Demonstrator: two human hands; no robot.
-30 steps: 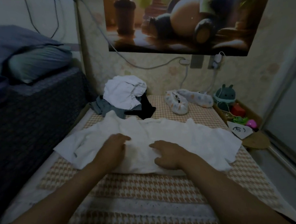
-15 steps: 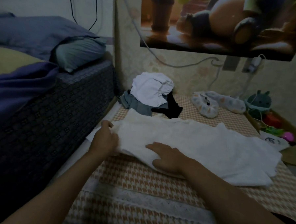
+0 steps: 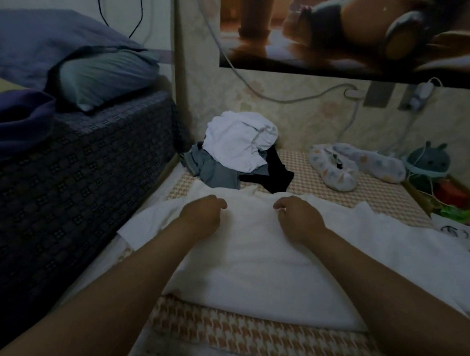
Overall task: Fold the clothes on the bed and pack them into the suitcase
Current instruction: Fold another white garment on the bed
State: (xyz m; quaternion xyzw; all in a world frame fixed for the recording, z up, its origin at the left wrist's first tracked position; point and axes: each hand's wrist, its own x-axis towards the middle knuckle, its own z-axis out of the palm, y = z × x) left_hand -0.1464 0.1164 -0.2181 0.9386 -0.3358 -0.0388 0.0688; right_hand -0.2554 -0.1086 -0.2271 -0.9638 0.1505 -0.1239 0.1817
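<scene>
A white shirt (image 3: 251,260) lies spread across the orange-checked mattress (image 3: 247,339) in front of me. Both my hands are on its far part, close to the top edge. My left hand (image 3: 202,217) has its fingers curled into the cloth, and my right hand (image 3: 298,219) does the same a hand's width to the right. Behind the shirt is a loose pile: a white garment (image 3: 238,148) on top, a grey one (image 3: 215,171) beneath, a black one (image 3: 277,172) to the right. No suitcase is in view.
A higher bed with a dark patterned cover (image 3: 64,182), a pillow (image 3: 105,75) and purple bedding stands along the left. A pair of patterned slippers (image 3: 335,169) lies by the back wall. A plush toy (image 3: 425,163) and small toys (image 3: 450,194) crowd the right edge.
My left hand has left the shirt's left side, and my right hand has moved up from the near part. Both now sit side by side near the top edge.
</scene>
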